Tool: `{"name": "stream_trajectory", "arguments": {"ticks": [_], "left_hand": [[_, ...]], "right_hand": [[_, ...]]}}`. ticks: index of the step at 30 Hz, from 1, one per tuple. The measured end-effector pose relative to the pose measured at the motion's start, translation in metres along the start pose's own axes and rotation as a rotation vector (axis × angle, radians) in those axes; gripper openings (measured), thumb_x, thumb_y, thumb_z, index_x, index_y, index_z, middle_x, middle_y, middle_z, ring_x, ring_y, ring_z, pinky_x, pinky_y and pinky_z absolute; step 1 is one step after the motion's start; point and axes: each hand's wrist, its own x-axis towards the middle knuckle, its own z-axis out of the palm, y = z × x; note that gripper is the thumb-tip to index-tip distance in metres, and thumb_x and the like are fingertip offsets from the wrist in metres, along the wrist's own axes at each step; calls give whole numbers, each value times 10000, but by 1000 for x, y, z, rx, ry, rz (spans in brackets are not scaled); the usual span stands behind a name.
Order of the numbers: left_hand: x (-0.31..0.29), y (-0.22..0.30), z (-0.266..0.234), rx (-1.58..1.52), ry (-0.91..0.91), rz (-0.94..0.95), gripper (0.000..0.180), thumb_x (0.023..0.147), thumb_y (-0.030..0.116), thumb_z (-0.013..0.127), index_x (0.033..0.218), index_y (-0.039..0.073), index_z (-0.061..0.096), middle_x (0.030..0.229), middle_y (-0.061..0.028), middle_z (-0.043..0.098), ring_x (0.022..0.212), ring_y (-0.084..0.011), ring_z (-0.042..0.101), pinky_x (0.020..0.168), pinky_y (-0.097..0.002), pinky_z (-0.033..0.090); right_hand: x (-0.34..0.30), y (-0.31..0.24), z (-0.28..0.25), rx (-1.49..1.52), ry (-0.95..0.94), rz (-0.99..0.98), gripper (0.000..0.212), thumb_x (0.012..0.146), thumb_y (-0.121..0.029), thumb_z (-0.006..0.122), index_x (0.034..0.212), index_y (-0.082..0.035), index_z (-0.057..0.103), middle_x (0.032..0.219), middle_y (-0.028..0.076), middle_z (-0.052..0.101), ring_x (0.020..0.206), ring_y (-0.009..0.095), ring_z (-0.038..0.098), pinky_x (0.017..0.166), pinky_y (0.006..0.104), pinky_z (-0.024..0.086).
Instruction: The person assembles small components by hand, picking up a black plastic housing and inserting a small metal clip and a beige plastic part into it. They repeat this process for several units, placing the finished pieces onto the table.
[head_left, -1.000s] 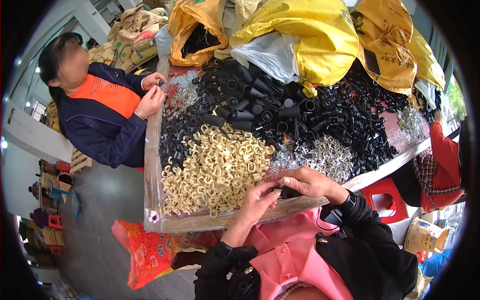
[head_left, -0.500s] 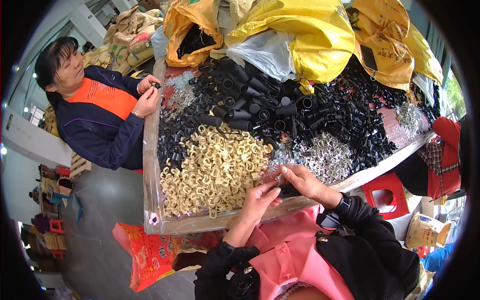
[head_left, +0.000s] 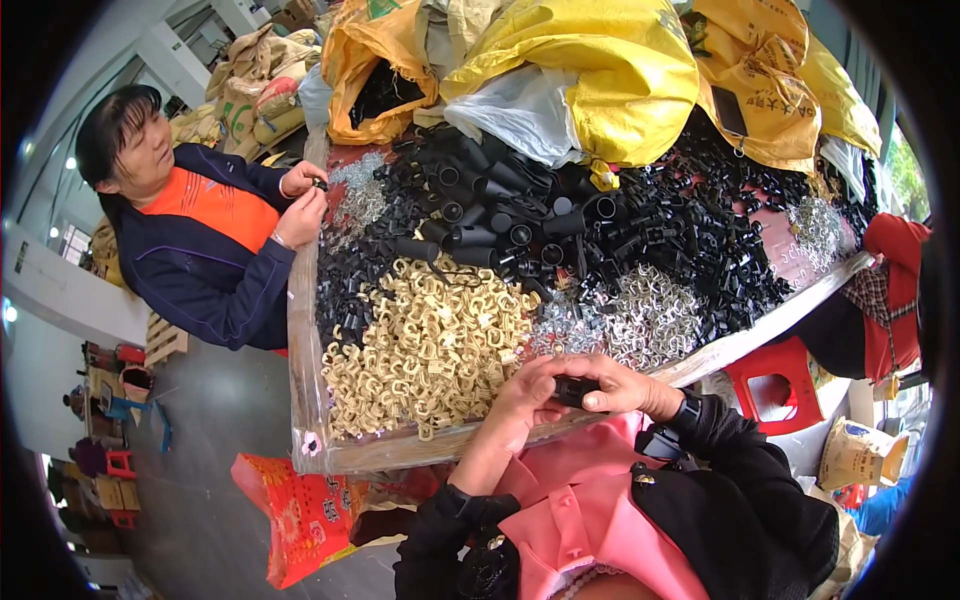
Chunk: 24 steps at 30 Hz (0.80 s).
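At the table's near edge, a small black plastic part (head_left: pixel 572 390) sits between my two hands. My left hand (head_left: pixel 522 404) has its thumb and fingers closed at the part's left end, partly hidden behind it. From the other side my right hand (head_left: pixel 622 384) grips it, thumb across the near face. Just beyond lies a heap of cream-coloured curved plastic pieces (head_left: pixel 425 350), with a pile of shiny metal hooks (head_left: pixel 655 315) to its right. Small clear or silvery bits (head_left: pixel 568 325) are scattered between those two heaps.
Black plastic tubes and clips (head_left: pixel 520 215) cover much of the wood-edged table (head_left: pixel 400 452). Yellow sacks (head_left: pixel 630 80) stand along the far side. At the left a co-worker (head_left: pixel 205 230) handles a small dark piece; a red stool (head_left: pixel 775 385) is at the right.
My hands have come closer together around the black part, which now shows more plainly between them. The co-worker's head has turned down toward their own hands.
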Motion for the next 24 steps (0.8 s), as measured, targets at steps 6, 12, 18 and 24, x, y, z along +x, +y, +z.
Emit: {"name": "stream_trajectory", "arguments": {"ticks": [6, 12, 18, 24], "left_hand": [[6, 2, -3, 60, 140, 46, 553, 798, 394, 494, 1196, 44, 338, 910, -49, 542, 743, -102, 551, 592, -214, 477], [3, 4, 7, 232, 52, 177, 568, 788, 410, 505, 1185, 34, 350, 884, -43, 535, 747, -94, 536, 615, -194, 455], [3, 6, 16, 142, 104, 130, 571, 781, 426, 511, 1165, 24, 377, 799, -1, 521, 677, -56, 494, 584, -161, 406], [7, 1, 21, 165, 47, 143, 543, 787, 426, 505, 1144, 29, 405, 698, 39, 459, 599, -25, 419, 531, -146, 336]], "right_hand": [[-4, -3, 5, 152, 69, 93, 742, 723, -570, 471, 1125, 51, 415, 1027, 151, 509, 976, 238, 480, 856, 338, 349], [-8, 1, 7, 174, 118, 47, 545, 782, -426, 489, 1058, 42, 453, 975, 109, 531, 910, 195, 500, 824, 305, 371], [-10, 6, 7, 243, 155, 56, 468, 781, -414, 497, 950, 23, 495, 894, 78, 552, 827, 162, 518, 759, 286, 400], [-12, 0, 8, 56, 144, -21, 405, 782, -395, 497, 870, -1, 525, 818, 73, 563, 778, 160, 530, 724, 284, 417]]}}
